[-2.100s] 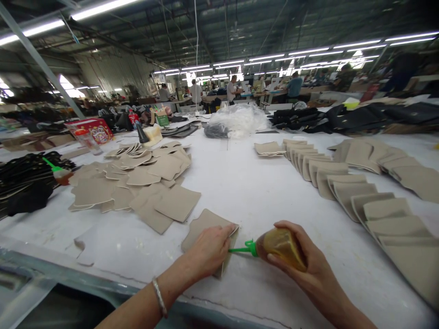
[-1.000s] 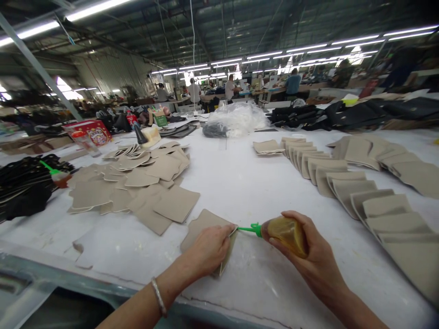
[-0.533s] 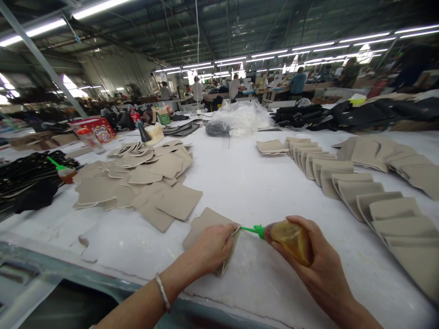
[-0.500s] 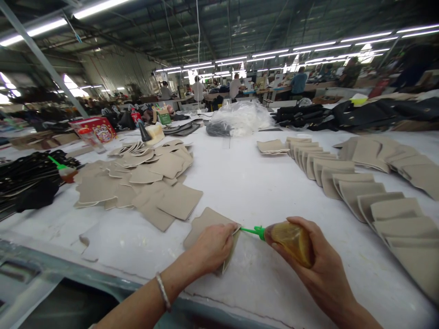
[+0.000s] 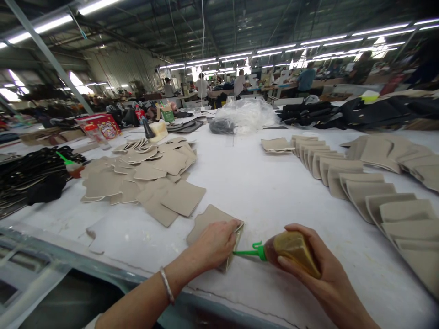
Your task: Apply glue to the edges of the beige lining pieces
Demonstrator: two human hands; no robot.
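- Left hand [image 5: 216,244] rests on a beige piece [image 5: 207,219] (pinching or only pressing, one cannot tell).
- Right of the piece, the right hand [image 5: 327,273] grips a bottle [image 5: 292,250].

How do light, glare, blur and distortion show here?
In the head view, ceiling lights glare overhead; faint glints dot the white table in the head view; in the head view, the near bottle looks sharper than distant workers; beige pieces at the head view's right edge appear stretched.

We could read no words or numbers: the print on the red bag [image 5: 102,124] and green box [image 5: 167,114] was too blurred.
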